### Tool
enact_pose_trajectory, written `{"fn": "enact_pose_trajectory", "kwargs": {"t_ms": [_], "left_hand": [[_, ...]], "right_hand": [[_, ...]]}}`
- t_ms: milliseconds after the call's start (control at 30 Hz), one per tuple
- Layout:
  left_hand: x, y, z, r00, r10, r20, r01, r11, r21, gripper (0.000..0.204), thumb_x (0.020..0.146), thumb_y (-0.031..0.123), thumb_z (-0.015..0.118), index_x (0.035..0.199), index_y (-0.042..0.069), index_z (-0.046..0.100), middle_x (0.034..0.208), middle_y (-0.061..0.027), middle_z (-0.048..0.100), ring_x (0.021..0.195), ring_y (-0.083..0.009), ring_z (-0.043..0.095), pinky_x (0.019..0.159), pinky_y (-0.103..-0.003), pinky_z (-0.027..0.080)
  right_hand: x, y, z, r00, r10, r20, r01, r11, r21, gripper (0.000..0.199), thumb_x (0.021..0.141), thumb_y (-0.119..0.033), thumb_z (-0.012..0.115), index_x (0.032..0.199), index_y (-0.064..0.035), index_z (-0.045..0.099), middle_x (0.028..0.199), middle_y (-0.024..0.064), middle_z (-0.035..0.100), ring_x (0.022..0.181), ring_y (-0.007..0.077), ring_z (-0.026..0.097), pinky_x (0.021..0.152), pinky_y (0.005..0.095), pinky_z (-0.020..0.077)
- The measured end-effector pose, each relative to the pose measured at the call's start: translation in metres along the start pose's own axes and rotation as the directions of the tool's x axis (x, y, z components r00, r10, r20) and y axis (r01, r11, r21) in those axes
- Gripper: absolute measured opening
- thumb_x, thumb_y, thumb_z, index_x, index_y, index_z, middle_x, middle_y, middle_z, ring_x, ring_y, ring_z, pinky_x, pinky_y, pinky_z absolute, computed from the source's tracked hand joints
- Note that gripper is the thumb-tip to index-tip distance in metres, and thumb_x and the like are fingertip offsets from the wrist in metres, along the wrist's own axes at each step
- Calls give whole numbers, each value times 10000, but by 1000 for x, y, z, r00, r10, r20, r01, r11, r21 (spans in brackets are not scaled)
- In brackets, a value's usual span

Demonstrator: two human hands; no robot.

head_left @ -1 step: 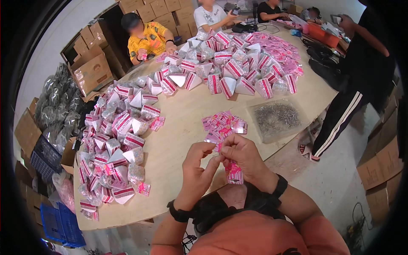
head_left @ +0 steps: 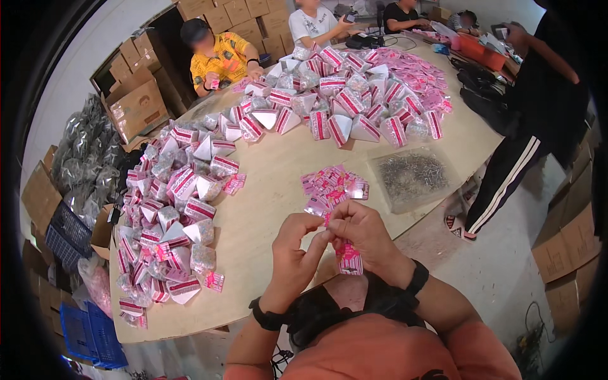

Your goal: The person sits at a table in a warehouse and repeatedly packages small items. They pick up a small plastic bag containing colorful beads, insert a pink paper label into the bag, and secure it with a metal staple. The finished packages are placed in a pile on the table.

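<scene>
My right hand (head_left: pixel 364 231) is closed in a pinch, and a pink-and-white printed card (head_left: pixel 350 261) hangs below its fingers. Fingertips of my left hand (head_left: pixel 297 247) meet those of the right, pinching at a spot too small to make out. Just beyond my hands a loose pile of similar pink cards (head_left: pixel 332 183) lies on the pale table (head_left: pixel 266 183). To the right of the pile sits a clear shallow tray (head_left: pixel 391 202) holding many small metal pieces (head_left: pixel 418 172).
Heaps of triangular pink-and-white packs (head_left: pixel 183 183) cover the table's left side, with another heap (head_left: pixel 335 95) at the far side. Several people sit across the table; a person in black (head_left: pixel 538 95) stands at the right. Blue crates (head_left: pixel 92 335) and cardboard boxes (head_left: pixel 136 104) stand at the left.
</scene>
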State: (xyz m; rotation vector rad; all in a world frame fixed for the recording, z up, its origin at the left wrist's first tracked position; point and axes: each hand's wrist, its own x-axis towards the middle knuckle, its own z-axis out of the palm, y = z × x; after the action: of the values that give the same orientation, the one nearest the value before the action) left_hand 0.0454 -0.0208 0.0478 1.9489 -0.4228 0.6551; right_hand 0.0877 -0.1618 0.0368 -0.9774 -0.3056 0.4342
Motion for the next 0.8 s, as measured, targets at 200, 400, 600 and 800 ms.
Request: {"fn": "enact_pose_trajectory", "kwargs": {"t_ms": [200,400,600,800], "left_hand": [[0,0,-1,998,57,-32,-51,986,157,70,784,23,599,802,15,531,717,-97,526,599,-208,513,532,-289,417],[-2,0,1,992,52,-113,-24,971,237,97,766,3,610,768,11,514,688,-98,509,581,-205,500,504,-301,406],[-9,-2,-8,998,53,17,-56,969,241,118,738,-13,620,799,4,520,769,-101,539,651,-206,537,541,-287,425],[8,3,-33,910,-94,405,171,973,-157,491,726,233,626,1159,41,495,1158,-117,508,1031,-226,498,849,-326,396]], "right_hand": [[-1,-1,2,998,62,18,-62,997,38,89,845,-120,564,841,-43,521,689,28,558,591,72,523,545,185,430],[-2,8,5,995,78,56,-81,995,53,106,855,-135,555,839,-32,532,673,14,532,608,75,505,570,209,426],[0,11,-1,983,123,136,-123,992,-5,104,832,-120,585,810,-24,553,642,2,512,556,66,477,518,204,403],[-2,9,-10,909,283,306,-275,959,-73,130,805,-126,622,771,-16,562,609,1,501,508,67,459,460,202,367]]}}
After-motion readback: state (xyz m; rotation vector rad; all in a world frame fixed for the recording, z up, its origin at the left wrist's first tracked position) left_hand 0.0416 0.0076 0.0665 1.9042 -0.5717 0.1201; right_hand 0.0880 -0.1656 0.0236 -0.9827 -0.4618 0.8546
